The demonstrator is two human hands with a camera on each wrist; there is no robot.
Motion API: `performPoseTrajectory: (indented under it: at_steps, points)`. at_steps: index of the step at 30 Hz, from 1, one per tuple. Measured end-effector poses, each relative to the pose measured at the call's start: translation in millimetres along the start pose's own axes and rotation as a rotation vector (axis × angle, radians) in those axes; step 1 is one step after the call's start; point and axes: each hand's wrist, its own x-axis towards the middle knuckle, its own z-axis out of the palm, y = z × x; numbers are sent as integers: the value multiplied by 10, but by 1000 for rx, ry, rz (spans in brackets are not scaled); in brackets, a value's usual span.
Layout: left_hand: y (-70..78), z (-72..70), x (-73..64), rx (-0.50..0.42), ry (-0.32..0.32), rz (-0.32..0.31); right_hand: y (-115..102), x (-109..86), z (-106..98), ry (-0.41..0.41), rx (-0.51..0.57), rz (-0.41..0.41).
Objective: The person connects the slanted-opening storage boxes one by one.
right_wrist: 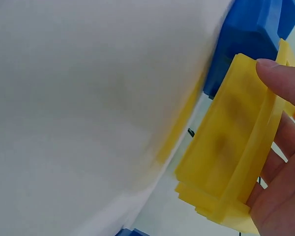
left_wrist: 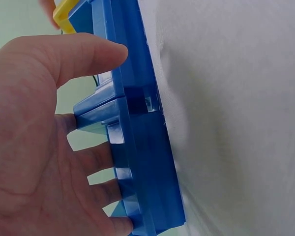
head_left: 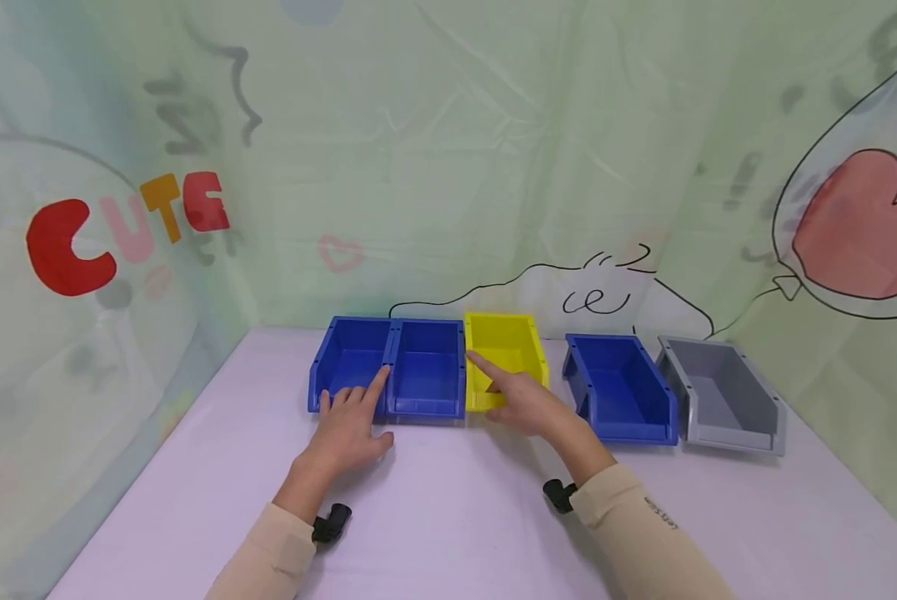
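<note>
Two blue storage bins stand side by side, the left one (head_left: pixel 354 354) and the middle one (head_left: pixel 428 367). My left hand (head_left: pixel 347 435) rests on the left bin's front rim, fingers spread over it and index fingertip at the seam between the two. Its thumb (left_wrist: pixel 96 55) points away from the other fingers. At the middle bin's right side, a yellow storage bin (head_left: pixel 504 333) is held by my right hand (head_left: pixel 531 406). The right thumb (right_wrist: pixel 278 76) presses outside its front wall while other fingers reach inside; the index finger lies toward its left rim.
Further right stand another blue bin (head_left: pixel 617 396) and a grey bin (head_left: pixel 726 392), both angled. All rest on a pale cloth-covered table (head_left: pixel 448 517). A printed curtain (head_left: pixel 433 167) hangs close behind and along both sides.
</note>
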Motion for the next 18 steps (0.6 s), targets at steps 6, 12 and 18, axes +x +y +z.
performPoseTrajectory:
  at_steps: [6,12,18]
  points:
    - [-24,11,-1,9,4,4,4,7,46,1,1,-8]
    - [-24,1,1,5,-3,3,-2,5,82,-13,-1,19]
    - [-11,2,0,12,-4,6,0,0,94,-30,-16,50]
